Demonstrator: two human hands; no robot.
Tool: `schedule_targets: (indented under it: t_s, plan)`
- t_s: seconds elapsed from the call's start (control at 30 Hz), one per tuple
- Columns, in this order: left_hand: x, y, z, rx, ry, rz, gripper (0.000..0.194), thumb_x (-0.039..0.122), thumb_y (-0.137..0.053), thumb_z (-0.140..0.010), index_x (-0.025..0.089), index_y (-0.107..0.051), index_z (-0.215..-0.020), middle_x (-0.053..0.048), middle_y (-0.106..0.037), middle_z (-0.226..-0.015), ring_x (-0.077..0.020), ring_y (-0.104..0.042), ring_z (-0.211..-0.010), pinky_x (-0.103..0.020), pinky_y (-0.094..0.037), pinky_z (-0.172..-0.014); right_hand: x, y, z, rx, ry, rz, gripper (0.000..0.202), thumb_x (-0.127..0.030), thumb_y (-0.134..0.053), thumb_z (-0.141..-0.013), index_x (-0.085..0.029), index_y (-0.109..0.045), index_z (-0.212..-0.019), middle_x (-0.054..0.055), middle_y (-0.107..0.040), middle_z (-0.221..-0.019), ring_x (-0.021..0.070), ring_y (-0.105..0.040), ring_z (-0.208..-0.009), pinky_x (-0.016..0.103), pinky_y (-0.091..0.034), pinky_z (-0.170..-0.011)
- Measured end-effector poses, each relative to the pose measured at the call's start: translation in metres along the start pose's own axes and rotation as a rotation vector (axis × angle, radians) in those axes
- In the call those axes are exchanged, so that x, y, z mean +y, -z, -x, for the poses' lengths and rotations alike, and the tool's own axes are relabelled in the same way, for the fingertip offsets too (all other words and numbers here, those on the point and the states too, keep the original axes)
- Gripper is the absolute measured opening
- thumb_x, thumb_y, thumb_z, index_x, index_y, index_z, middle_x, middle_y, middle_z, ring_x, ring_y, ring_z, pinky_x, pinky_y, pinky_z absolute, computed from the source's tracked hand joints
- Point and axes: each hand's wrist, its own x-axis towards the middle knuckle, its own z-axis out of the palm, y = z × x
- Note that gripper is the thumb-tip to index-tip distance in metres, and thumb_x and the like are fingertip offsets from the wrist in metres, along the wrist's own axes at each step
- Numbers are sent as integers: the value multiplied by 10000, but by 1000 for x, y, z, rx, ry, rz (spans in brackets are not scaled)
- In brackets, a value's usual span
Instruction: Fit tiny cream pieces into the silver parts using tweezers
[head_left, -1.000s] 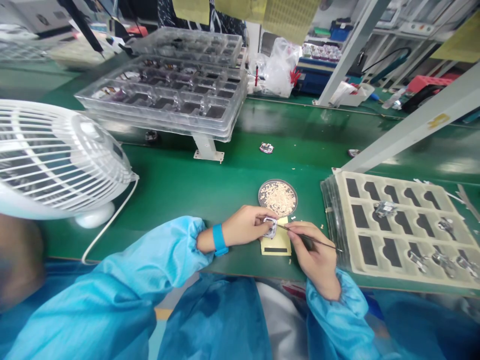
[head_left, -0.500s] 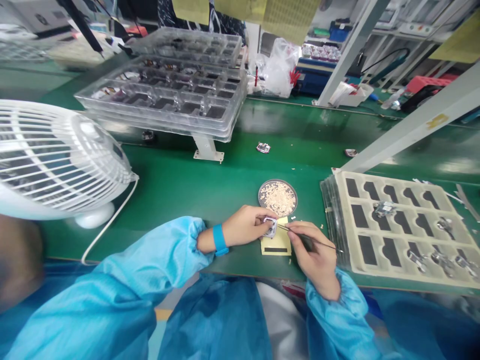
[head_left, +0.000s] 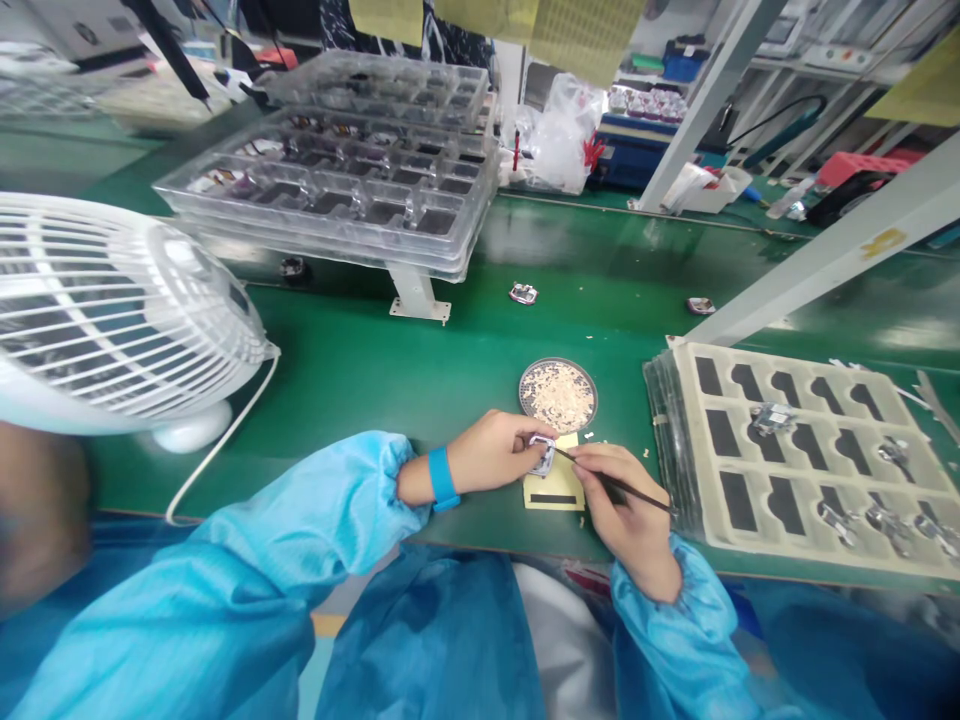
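My left hand [head_left: 491, 448], with a blue band at the wrist, is closed on a small, square watch-like case [head_left: 541, 456] with a pale rim. In my right hand [head_left: 626, 505] is a pair of dark, thin tweezers [head_left: 616, 484], held like a pen, its tips at the right side of the case. Beneath the case lies a yellow pad [head_left: 553, 493] with a black strip. Just beyond my hands sits a round dish [head_left: 596, 398] full of small cream-coloured bits. Fine detail inside the case is too small to make out.
A white fan [head_left: 112, 320] stands on the left. Clear stacked trays [head_left: 322, 230] rest on a raised stand behind. At right, a cream compartment tray [head_left: 817, 458] holds several metallic parts, beside a slanting white post [head_left: 825, 245]. A small case [head_left: 523, 293] lies farther back.
The tweezers have turned slightly in my right hand, and their tips look closer together at the case. My left hand keeps its grip on the case.
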Motion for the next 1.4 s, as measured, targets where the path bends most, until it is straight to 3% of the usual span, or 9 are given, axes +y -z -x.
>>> schedule_targets:
  t_s: [0.9,1.17,1.4]
  plan:
    - [-1,0,0,-16,1,1,317,261,-600,-897,179,-739,-1170,7,-662,-566,-122,-588,-487,-199,-378,-473,-1,1,0,9,3,-4,298,-24,-646,-877,-250,-702,-1065,69,-740,-1035,240,-700,-973,448,-573,-863]
    - [-7,-1,-3,-58,76,187,342,269,-612,-887,150,-724,-1187,-28,-715,-681,-135,-632,-534,-201,-425,-475,2,2,3,-27,20,-10,299,-26,-648,-877,-256,-716,-1055,65,-748,-1045,243,-703,-983,455,-573,-873]
    - [-4,0,-1,-44,26,76,342,271,-615,-890,165,-733,-1192,-4,-665,-593,-118,-577,-497,-193,-354,-454,1,1,3,57,-55,-36,213,-59,-672,-871,-227,-706,-997,72,-754,-979,242,-719,-933,439,-590,-842]
